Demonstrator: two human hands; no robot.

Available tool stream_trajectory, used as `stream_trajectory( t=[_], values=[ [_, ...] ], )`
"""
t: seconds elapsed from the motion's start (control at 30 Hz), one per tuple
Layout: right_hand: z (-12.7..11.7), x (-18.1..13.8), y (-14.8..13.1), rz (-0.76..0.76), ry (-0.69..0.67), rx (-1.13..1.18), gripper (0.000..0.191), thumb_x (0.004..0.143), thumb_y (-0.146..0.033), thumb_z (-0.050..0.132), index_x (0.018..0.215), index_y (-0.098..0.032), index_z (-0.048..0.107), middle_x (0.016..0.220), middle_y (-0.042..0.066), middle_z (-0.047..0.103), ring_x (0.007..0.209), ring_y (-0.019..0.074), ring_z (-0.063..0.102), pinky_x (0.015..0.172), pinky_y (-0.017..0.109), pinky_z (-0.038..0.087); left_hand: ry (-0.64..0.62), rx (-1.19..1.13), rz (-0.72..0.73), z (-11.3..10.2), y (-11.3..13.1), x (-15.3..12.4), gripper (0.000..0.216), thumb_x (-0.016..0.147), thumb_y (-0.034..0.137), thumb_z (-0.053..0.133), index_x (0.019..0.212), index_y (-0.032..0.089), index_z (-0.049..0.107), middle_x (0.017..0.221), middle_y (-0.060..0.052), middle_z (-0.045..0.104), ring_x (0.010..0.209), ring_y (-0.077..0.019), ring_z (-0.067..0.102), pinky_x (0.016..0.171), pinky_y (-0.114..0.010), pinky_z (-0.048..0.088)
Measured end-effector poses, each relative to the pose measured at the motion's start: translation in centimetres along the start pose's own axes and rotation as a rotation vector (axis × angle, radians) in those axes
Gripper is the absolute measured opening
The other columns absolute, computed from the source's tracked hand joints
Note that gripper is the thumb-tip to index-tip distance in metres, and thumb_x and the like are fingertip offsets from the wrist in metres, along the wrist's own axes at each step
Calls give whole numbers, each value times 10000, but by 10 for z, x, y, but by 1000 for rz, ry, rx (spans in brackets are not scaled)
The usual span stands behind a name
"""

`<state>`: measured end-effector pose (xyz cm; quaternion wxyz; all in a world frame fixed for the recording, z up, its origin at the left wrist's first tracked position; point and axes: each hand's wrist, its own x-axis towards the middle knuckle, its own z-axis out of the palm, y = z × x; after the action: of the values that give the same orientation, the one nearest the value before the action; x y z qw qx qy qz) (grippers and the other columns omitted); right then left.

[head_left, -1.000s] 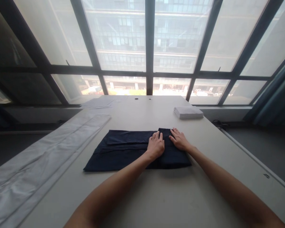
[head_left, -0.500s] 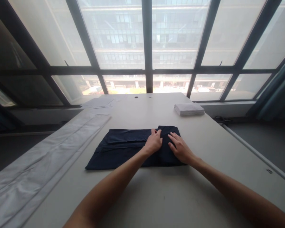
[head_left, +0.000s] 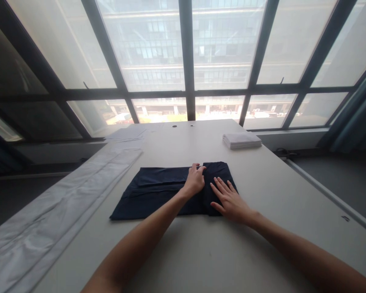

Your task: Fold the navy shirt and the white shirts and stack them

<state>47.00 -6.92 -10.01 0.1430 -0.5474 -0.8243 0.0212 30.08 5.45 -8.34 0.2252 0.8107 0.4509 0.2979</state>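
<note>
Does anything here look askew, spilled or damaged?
Nothing looks spilled or damaged. Slightly askew: the navy cloth under the left hand and right hand; its right-hand section juts a little past the rest's far edge. The white fabric along the left is rumpled, unlike the neat white stack.

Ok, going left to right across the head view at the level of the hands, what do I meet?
Long white cloth → left part of the dark navy cloth → left hand → right hand.

L hand (head_left: 195,180) & R hand (head_left: 230,202) on folded navy cloth (head_left: 155,181), wht tbl (head_left: 183,142), windows (head_left: 158,53) bhd
</note>
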Motion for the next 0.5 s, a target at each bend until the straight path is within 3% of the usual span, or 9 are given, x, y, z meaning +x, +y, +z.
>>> stream_trajectory(
  t=[0.07,0.17,0.27,0.37,0.5],
  values=[
    [5,0,1,-17,-22,24,743,982,-579,396,1573,-149,258,1639,141,159,1525,283,88,1221,545,114,0,118,132,5,4,-5,458,916,101,463,1352,186,575,1492,-127,444,1396,-257,402,1184,-417,279],
    [7,2,9,23,19,148,616,1009,-498,352,1534,-176,374,1614,117,277,1506,258,209,1221,507,185,-144,305,234,15,7,-13,479,1013,286,376,1479,196,435,1580,-111,367,1483,-265,266,1202,-494,209],
    [0,12,29,167,184,263,528,1014,-354,285,1457,-167,504,1544,106,431,1459,225,338,1205,443,278,-219,412,159,23,5,-19,560,1029,417,326,1539,185,331,1623,-119,271,1511,-291,184,1191,-568,174],
    [-8,35,55,283,305,267,549,983,-295,303,1476,-122,471,1540,126,435,1450,239,356,1210,440,276,-196,447,112,26,4,-21,595,1027,428,302,1557,159,285,1632,-126,237,1514,-300,166,1186,-580,171],
    [-5,70,81,320,193,225,576,990,-329,322,1520,-116,388,1604,129,309,1498,267,238,1216,521,193,-175,467,50,27,5,-23,623,1015,458,320,1553,145,305,1630,-118,250,1499,-383,165,1180,-587,167]
  ],
)
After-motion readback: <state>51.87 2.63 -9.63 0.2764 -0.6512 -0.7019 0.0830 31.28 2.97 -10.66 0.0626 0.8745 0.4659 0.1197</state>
